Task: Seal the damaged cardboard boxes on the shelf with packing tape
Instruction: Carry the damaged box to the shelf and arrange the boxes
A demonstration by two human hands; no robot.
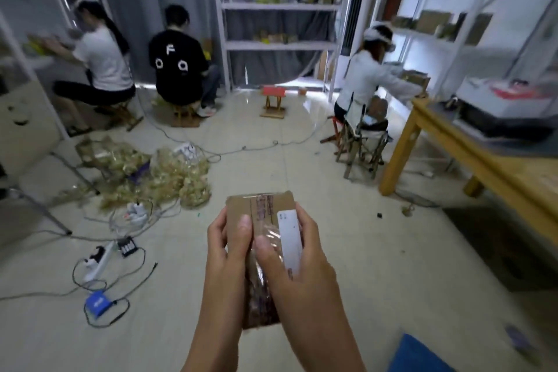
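I hold a small flat brown cardboard box (262, 205) in front of me, above the floor. Clear tape (268, 238) runs shiny down its middle. My left hand (225, 251) grips the box's left edge with the thumb on top. My right hand (299, 260) holds the right side, its thumb pressing on the tape, and a white flat rectangular tool (290, 238) lies between its fingers against the box. The lower part of the box is hidden by my hands.
Three people sit on stools at white shelves (280, 6) with small boxes. Piles of crumpled tape (169, 175), power strips and cables (99, 260) cover the floor on the left. A wooden table (471, 160) stands at the right, a red stool (273, 100) in the middle.
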